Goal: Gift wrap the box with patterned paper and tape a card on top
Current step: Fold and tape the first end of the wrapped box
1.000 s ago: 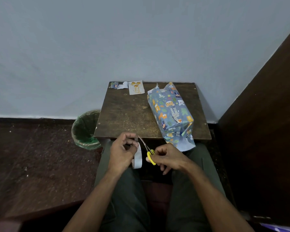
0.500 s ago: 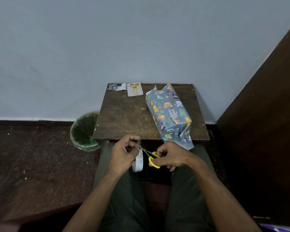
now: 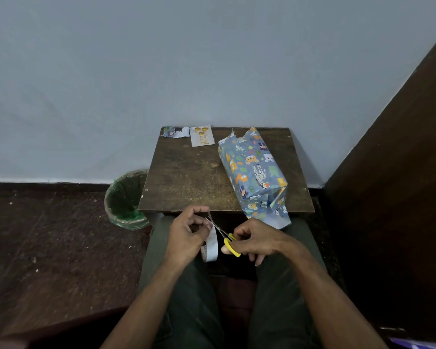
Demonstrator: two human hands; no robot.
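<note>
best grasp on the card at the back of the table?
The card lies flat near the table's far edge, beside paper scraps, so nothing stands up to pinch. Probably come from above, press fingertips on its near short edge, slide it toward the bare middle, then pinch that lifted edge. The wrapped box crowds its right side.

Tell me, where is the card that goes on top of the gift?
The card lies flat at the table's far edge by the wall, left of the wrapped box and right of some paper scraps.
</note>
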